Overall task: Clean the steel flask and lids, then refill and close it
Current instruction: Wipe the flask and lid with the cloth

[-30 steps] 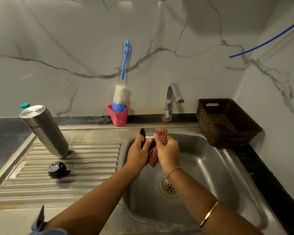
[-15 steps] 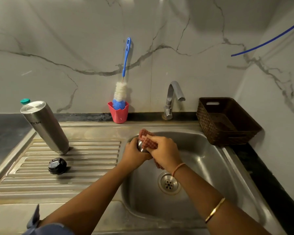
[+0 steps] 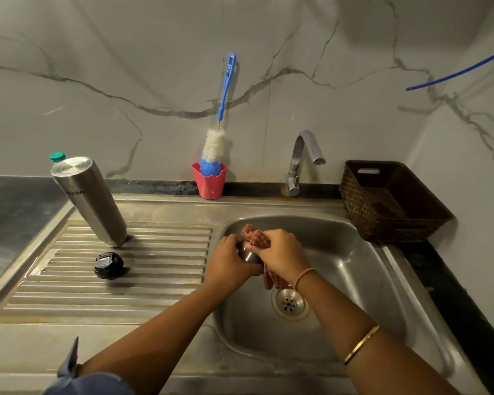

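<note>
The steel flask [image 3: 90,201] stands upside down on the ribbed drainboard [image 3: 154,295] at the left. A black inner lid [image 3: 108,265] lies on the ribs in front of it. Over the sink basin [image 3: 354,280], my left hand [image 3: 228,265] grips a small steel lid cup [image 3: 247,253], mostly hidden between my hands. My right hand [image 3: 281,253] holds a red checked cloth [image 3: 258,238] pressed against the cup; the cloth's tail hangs below my wrist.
A tap [image 3: 303,161] stands behind the basin. A pink cup [image 3: 209,182] holds a blue-handled bottle brush [image 3: 221,115]. A brown woven basket [image 3: 391,201] sits at the right. A green-capped bottle [image 3: 57,157] peeks from behind the flask. The drain [image 3: 289,303] lies below my hands.
My hands turned the steel cup and worked the cloth over its top. They dropped slightly lower into the basin. The flask and black lid stayed put.
</note>
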Motion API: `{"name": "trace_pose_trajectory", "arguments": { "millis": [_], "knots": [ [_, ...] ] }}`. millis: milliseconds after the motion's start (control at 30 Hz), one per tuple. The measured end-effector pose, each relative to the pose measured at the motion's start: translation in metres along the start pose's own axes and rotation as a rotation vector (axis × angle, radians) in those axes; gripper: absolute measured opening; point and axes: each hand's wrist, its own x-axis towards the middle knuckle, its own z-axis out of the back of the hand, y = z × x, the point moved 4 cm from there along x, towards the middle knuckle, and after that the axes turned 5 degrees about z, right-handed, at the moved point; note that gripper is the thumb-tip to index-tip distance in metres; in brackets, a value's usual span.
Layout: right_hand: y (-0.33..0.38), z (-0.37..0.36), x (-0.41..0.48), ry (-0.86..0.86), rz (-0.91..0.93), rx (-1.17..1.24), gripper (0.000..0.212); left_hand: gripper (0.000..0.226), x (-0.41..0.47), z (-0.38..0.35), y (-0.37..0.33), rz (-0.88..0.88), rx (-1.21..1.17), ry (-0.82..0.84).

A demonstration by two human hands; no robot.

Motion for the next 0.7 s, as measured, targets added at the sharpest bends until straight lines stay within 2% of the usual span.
{"name": "trace_pose_trajectory", "arguments": {
  "millis": [67, 167, 300, 367, 500, 700],
  "knots": [
    [-0.001, -0.004, 0.001, -0.02, -0.01, 0.041, 0.025, 0.059, -0.002, 0.002, 0.006, 0.007, -0.009, 0.001],
    [-0.009, -0.01, 0.002, -0.14, -0.065, 0.208, 0.014, 0.06, -0.004, 0.015, 0.021, 0.02, -0.036, -0.011],
    [-0.023, -0.018, 0.004, -0.22, -0.156, 0.32, 0.012, 0.062, 0.002, 0.052, 0.061, 0.071, -0.01, -0.133],
    [-0.024, -0.022, 0.006, -0.232, -0.169, 0.333, 0.011, 0.063, 0.004, 0.068, 0.083, 0.114, 0.021, -0.171],
    [-0.023, -0.028, 0.009, -0.282, -0.197, 0.355, 0.009, 0.067, 0.01, 0.085, 0.112, 0.175, -0.088, -0.209],
    [-0.015, -0.039, 0.016, -0.331, -0.243, 0.36, 0.01, 0.077, 0.024, 0.101, 0.137, 0.202, -0.118, -0.269]
  ]
}}
